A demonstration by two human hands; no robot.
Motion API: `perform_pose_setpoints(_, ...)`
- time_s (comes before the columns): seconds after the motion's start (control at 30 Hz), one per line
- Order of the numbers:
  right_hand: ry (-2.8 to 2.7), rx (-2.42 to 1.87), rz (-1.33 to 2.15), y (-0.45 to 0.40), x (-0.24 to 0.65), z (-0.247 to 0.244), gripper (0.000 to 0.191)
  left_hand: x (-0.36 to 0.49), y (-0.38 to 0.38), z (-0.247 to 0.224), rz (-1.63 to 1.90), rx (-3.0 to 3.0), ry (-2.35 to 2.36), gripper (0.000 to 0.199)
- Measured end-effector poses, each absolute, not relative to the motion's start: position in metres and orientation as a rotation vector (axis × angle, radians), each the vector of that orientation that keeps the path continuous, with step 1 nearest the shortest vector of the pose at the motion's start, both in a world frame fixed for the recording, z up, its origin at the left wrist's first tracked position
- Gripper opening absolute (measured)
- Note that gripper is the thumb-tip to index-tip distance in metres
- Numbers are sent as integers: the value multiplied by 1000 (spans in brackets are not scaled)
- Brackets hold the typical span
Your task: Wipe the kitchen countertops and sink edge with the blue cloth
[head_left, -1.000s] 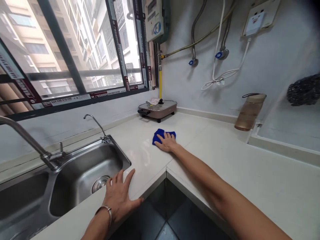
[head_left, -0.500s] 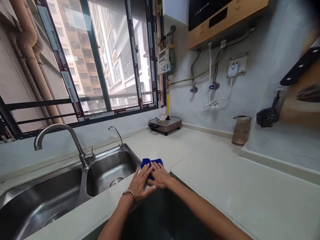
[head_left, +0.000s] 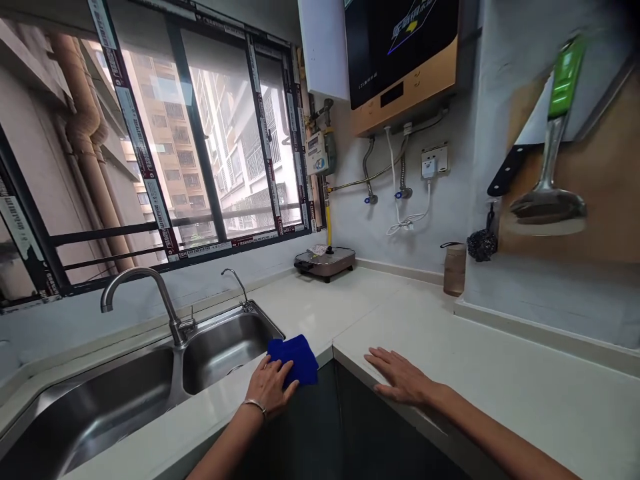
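While touching the blue cloth (head_left: 299,359) at the front edge of the table (head_left: 395,320), near the sink (head_left: 123,393), with the left hand (head_left: 271,387) (cannot tell whether pinching or pressing), holds the right hand (head_left: 403,380) nearby with grip wide. Farther back, shows the lidded pan (head_left: 327,264).

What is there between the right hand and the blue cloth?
In the head view, the white countertop's inner corner, where its front edges meet, lies between the right hand and the cloth.
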State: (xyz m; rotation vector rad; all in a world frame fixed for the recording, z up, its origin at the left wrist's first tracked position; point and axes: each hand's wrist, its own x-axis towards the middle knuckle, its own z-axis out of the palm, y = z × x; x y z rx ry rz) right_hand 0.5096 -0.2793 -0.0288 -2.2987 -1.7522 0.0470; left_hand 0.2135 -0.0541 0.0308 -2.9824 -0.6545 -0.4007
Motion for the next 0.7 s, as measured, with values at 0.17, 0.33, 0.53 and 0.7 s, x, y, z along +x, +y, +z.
perform_pose_setpoints(0.17,-1645,-2252,-66,-285,500,-35,67,260,-61,24,-349,-2980,-682,64)
perform_pose_setpoints(0.33,-1631,-2244,-133,-287,498,-39,63,306,-50,11,-296,-3033,-704,54)
perform_pose_setpoints(0.53,-1664,-2232,-206,-292,511,-51,64,360,-28,11,-246,-3114,-748,56)
perform_pose_setpoints(0.7,-1691,-2193,-204,-293,519,-56,67,379,-33,8,-304,-3108,-899,58)
